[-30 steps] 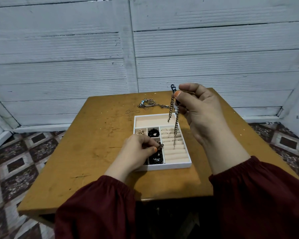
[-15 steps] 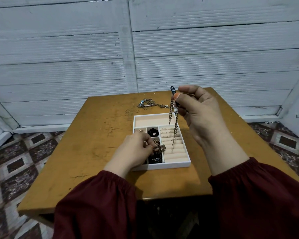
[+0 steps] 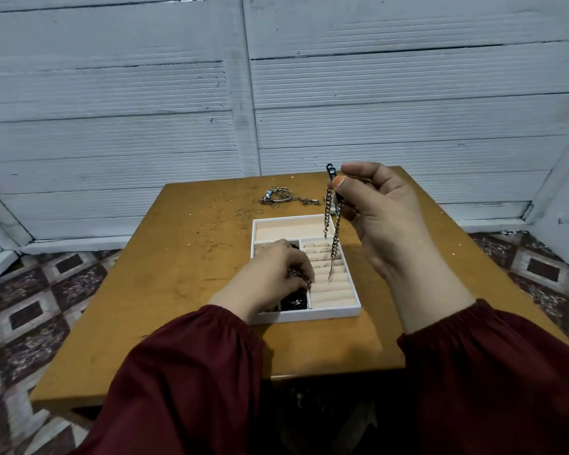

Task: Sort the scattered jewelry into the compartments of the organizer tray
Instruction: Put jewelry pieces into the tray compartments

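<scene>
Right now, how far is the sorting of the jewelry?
Partly done: rings sit in the roll slots of the organizer tray, and dark pieces fill a near compartment. In hand: the right hand pinches a chain hanging above the tray; the left hand grips a small piece over it. Left: a tangled pile and loose rings on the table.

Metal chain (image 3: 335, 238), seemingly velvet-lined tray (image 3: 342, 312), wood table (image 3: 165, 290)

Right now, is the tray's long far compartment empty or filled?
Empty: the far compartment of the organizer tray shows only bare beige lining; the chain from the right hand hangs in front of its right end.
</scene>
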`<action>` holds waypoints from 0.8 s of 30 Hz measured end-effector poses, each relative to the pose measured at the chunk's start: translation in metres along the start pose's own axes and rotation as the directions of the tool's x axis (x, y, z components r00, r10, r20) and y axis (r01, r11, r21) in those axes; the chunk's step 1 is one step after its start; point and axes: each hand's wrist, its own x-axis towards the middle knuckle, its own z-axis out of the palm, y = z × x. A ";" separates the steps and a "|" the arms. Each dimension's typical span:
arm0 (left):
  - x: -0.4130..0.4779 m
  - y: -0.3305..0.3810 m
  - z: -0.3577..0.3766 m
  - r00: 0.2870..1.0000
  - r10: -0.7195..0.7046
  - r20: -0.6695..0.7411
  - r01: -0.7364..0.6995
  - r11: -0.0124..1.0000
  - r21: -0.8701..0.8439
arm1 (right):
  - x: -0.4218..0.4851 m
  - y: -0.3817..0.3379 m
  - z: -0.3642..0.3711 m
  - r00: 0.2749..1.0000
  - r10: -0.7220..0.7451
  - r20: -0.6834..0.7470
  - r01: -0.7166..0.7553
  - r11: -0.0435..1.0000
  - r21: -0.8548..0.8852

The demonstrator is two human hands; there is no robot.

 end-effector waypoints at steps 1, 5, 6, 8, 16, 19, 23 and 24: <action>-0.001 -0.002 0.000 1.000 -0.015 -0.021 0.015 1.000 -0.017 | 0.000 0.000 0.000 1.000 0.001 0.000 -0.001 1.000 0.012; -0.008 -0.011 -0.002 0.994 -0.103 -0.043 0.099 0.992 -0.074 | -0.002 0.000 -0.001 1.000 0.005 0.002 -0.005 0.999 0.033; -0.010 -0.014 -0.003 0.992 -0.118 -0.043 0.114 0.991 -0.072 | -0.002 0.000 -0.001 1.000 0.005 0.002 -0.005 1.000 0.027; -0.013 -0.016 -0.004 0.990 -0.135 -0.043 0.131 0.989 -0.074 | -0.001 0.001 -0.002 1.000 0.004 0.003 -0.004 1.000 0.000; -0.019 -0.012 -0.006 0.990 -0.138 -0.007 0.137 0.986 -0.090 | 0.000 0.004 -0.004 1.000 0.005 0.005 -0.005 0.999 -0.042; -0.019 -0.016 -0.003 0.989 -0.139 -0.043 0.133 0.984 -0.122 | -0.001 0.004 -0.004 1.000 0.005 0.002 -0.005 0.999 -0.037; -0.020 -0.015 -0.001 0.988 -0.142 -0.056 0.135 0.984 -0.112 | -0.001 0.004 -0.005 1.000 0.005 0.006 -0.004 0.999 -0.050; -0.020 -0.015 -0.001 0.988 -0.146 -0.059 0.139 0.986 -0.096 | -0.002 0.004 -0.005 1.000 0.005 0.006 -0.005 0.999 -0.051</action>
